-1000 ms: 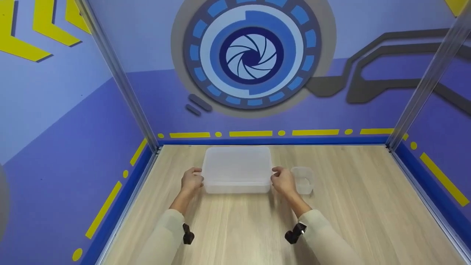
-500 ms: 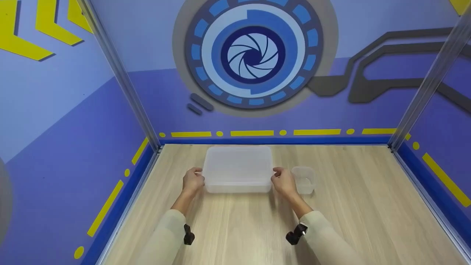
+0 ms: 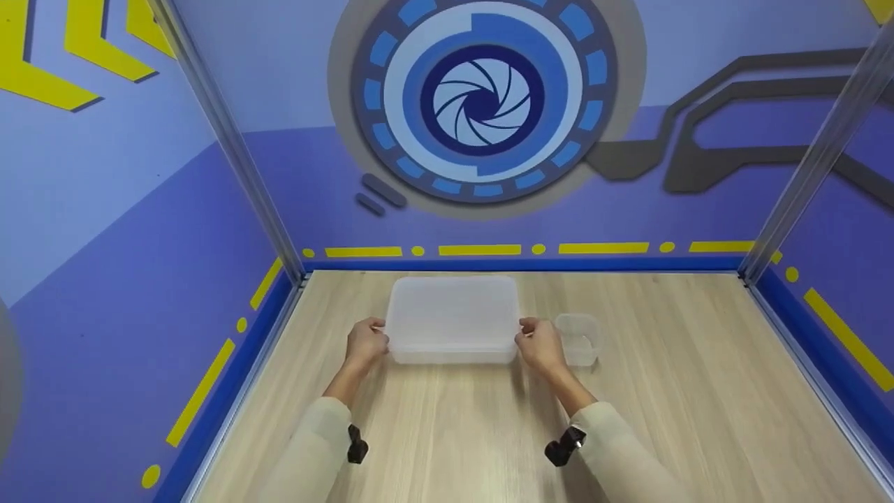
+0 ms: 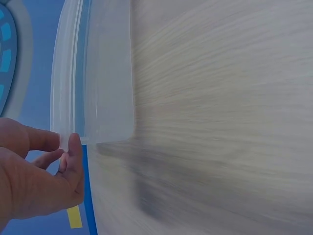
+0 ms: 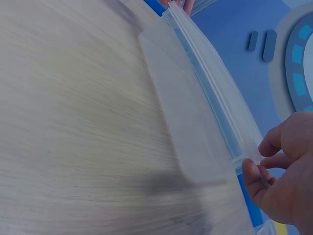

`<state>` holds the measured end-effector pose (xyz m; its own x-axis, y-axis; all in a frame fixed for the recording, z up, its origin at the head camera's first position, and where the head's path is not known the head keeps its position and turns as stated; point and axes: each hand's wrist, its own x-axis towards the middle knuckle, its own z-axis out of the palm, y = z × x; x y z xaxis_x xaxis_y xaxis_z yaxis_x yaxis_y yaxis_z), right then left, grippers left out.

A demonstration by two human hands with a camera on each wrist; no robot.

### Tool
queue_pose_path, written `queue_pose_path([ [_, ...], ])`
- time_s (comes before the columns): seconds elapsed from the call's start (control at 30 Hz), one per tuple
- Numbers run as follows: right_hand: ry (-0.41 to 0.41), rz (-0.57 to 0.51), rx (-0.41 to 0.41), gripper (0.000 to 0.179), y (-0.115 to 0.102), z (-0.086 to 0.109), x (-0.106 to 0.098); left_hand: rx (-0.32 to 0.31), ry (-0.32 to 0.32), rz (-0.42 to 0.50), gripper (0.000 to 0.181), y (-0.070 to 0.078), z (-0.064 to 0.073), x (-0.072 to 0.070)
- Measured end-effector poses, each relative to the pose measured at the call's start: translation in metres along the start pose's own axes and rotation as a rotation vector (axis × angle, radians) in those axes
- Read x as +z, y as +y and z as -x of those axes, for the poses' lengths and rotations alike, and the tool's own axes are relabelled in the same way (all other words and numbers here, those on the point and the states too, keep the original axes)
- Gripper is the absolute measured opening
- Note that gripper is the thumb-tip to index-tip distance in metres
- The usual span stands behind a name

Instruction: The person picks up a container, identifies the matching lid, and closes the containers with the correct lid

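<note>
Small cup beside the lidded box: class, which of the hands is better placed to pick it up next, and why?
Probably the right hand: the small cup sits just beside it, while the left hand pinches the box rim on the far side.

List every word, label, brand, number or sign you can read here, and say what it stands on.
None: no readable text in any view.
Translucent rectangular plastic lidded box, held at its ends by the left hand and right hand: no label.
Small clear plastic container: no print.
Purple back wall: only graphics, a blue aperture emblem and yellow dashes.
</note>
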<state>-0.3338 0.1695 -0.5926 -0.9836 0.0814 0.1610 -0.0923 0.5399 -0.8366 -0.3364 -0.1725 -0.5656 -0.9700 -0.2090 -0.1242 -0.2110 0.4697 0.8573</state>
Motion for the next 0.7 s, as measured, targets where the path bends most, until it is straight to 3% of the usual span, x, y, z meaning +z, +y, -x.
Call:
queue_pose_path([
  [0.13,0.01,0.012,-0.013,0.033,0.0001,-0.0007,-0.0015,0.013,0.008,-0.023,0.044,0.0016,0.0001,0.0],
  [0.5,0.028,0.008,-0.006,0.029,0.0018,-0.0057,0.0021,0.097,0.118,-0.072,0.04,-0.0033,-0.0077,0.0083],
  [0.7,0.011,-0.001,0.002,0.029,0.0038,-0.0071,0.0049,0.123,0.118,-0.101,0.038,-0.0071,-0.0093,0.0082],
])
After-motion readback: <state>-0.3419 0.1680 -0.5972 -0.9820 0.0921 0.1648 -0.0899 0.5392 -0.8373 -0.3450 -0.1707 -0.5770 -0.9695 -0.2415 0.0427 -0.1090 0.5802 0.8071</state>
